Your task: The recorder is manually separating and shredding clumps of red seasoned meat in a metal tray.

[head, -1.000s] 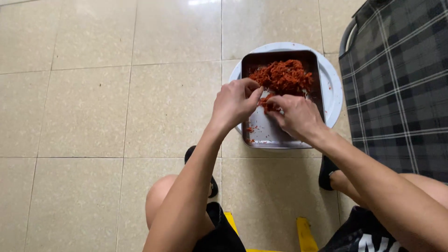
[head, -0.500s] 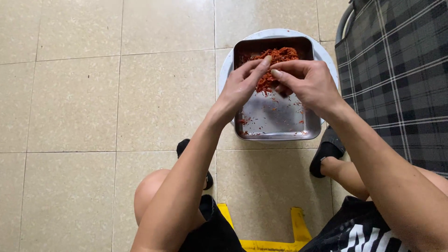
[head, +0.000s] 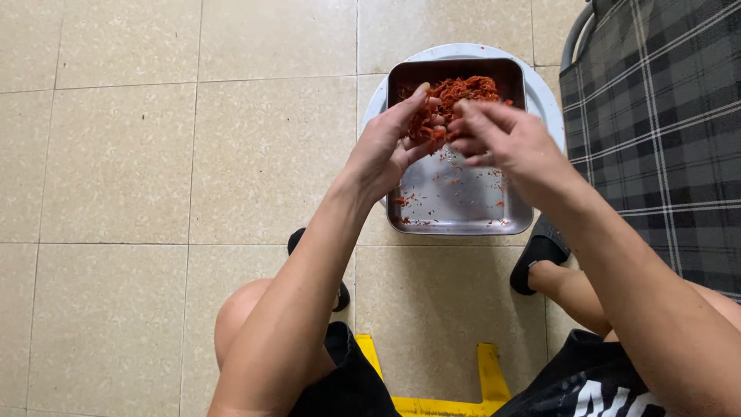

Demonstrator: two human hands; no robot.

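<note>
In the head view, the left hand (head: 386, 150) and the right hand (head: 502, 139) meet above a square metal tray (head: 455, 201) that sits on a round white plate (head: 544, 89) on the tiled floor (head: 154, 154). Between them they hold a clump of red shredded strands (head: 428, 123): the left hand's grip is closed on the clump, thumb and fingers pinched around its left side, and the right hand's fingers curl in against its right side, touching it. More of the red shreds (head: 471, 86) are heaped at the far edge of the tray, just behind the held clump, while the near half of the tray is mostly bare metal with a few scattered red flecks. A dark plaid folding chair (head: 656, 131) stands at the right edge of the floor, just beside the plate. Near the tray's near right corner a foot in a black slipper (head: 540, 251) rests on the tiles; another black slipper (head: 297, 241) shows partly behind the left forearm. A yellow stool (head: 432, 386) shows between the person's knees at the bottom.
</note>
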